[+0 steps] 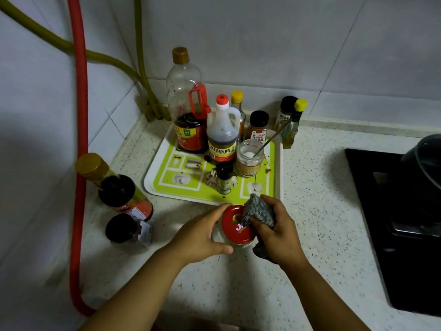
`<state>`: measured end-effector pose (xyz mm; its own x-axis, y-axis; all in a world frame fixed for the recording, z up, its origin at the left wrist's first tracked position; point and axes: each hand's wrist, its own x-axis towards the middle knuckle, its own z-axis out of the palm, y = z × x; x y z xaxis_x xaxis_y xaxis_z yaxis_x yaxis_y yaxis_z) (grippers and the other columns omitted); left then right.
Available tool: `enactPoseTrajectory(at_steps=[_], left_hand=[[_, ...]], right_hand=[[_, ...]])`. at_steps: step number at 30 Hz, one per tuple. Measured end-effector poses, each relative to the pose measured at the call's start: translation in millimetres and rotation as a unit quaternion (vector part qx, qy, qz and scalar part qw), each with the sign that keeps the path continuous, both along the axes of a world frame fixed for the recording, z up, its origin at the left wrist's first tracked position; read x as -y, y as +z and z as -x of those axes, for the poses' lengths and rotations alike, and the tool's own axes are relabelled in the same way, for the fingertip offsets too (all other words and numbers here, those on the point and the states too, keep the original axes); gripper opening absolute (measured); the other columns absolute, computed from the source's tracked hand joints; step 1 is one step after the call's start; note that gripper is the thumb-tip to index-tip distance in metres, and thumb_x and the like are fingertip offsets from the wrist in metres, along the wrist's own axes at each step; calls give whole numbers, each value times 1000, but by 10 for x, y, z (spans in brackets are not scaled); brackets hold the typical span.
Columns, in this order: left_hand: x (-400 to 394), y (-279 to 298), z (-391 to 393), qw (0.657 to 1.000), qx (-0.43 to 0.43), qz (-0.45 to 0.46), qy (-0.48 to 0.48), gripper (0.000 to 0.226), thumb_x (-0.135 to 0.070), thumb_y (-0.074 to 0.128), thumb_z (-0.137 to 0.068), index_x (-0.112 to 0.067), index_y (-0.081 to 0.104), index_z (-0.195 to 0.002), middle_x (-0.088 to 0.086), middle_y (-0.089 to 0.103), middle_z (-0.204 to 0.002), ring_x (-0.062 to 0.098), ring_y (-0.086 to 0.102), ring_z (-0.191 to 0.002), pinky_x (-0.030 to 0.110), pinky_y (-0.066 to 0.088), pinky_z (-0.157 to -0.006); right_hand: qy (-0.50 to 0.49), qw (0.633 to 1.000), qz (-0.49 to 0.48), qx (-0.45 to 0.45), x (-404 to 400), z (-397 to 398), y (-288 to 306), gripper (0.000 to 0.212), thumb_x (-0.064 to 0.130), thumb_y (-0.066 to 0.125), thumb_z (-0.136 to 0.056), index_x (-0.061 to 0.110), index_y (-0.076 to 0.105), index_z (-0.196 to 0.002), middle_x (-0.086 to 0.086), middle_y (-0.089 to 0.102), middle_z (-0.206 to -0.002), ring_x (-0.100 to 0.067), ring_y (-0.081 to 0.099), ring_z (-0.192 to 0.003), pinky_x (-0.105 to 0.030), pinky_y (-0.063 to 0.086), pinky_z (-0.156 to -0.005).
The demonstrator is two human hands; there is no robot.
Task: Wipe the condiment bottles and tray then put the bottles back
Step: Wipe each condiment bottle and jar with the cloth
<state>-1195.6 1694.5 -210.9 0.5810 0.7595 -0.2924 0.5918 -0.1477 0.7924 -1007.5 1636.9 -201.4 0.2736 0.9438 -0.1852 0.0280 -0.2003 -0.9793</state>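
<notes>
Left hand (pixel 202 235) steadies red-lidded jar (pixel 237 226); right hand (pixel 276 231) clutches grey cloth (pixel 260 210), wiping. Two bottles (pixel 119 189) out left; tray (pixel 167 185) unwiped, mostly loaded.

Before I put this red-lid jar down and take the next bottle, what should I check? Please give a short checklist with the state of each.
1. Left hand grips the red-lid jar: ok.
2. Right hand presses the grey cloth on the lid: ok.
3. Jar sides wiped: cannot tell.
4. Tray free of stains: not ok, brown spots.
5. Open salt jar, spoon inside, stands upright: ok.
</notes>
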Motion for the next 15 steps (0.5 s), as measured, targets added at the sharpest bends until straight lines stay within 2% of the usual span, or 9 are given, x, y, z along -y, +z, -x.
enactPoseTrajectory(at_steps=[2, 5, 8, 10, 13, 15], left_hand=[[-11, 15, 10, 1000, 8, 7, -9, 95, -43, 82, -61, -50, 27, -138, -23, 43, -140, 0, 42, -129, 35, 42, -106], [-25, 48, 53, 1000, 20, 10, -13, 97, -33, 82, -62, -51, 24, -138, -20, 40, -141, -1, 43, -127, 30, 45, -104], [-31, 67, 30, 1000, 26, 7, -14, 97, -28, 84, -60, -53, 28, -135, -21, 38, -141, -2, 43, -127, 29, 45, -103], [-46, 81, 14, 1000, 18, 7, -11, 96, -28, 87, -60, -60, 30, -129, -21, 40, -140, -2, 44, -126, 29, 46, -103], [-68, 81, 28, 999, -18, -12, -50, 107, -29, 86, -62, -66, 15, -133, -19, 30, -148, 1, 36, -133, 28, 41, -107], [-66, 66, 36, 995, -56, -41, -72, 112, -26, 83, -66, -65, 2, -134, -16, 23, -153, 4, 30, -137, 30, 38, -109]], right_hand=[[-9, 999, 3, -33, 43, -2, 25, 35, 5, 64, -85, 32, 56, -104, 4, 65, -76, -27, 51, -49, -32, 43, -41], [21, 998, -12, -50, 89, 31, 50, 32, 1, 63, -85, 22, 58, -107, 7, 66, -72, -34, 48, -56, -32, 42, -42], [40, 997, -4, -73, 99, 56, 40, 31, -1, 60, -87, 22, 56, -107, 5, 61, -66, -32, 41, -51, -30, 36, -40], [44, 997, -4, -70, 105, 56, 54, 33, -1, 61, -86, 25, 57, -105, 4, 60, -67, -29, 41, -46, -29, 36, -41], [56, 998, -8, -28, 114, 65, 75, 38, 1, 65, -84, 31, 57, -105, 9, 64, -74, -11, 50, -40, -24, 43, -39], [69, 997, -34, 12, 113, 86, 59, 48, -2, 66, -81, 35, 56, -108, 12, 66, -87, 0, 57, -51, -19, 48, -45]])
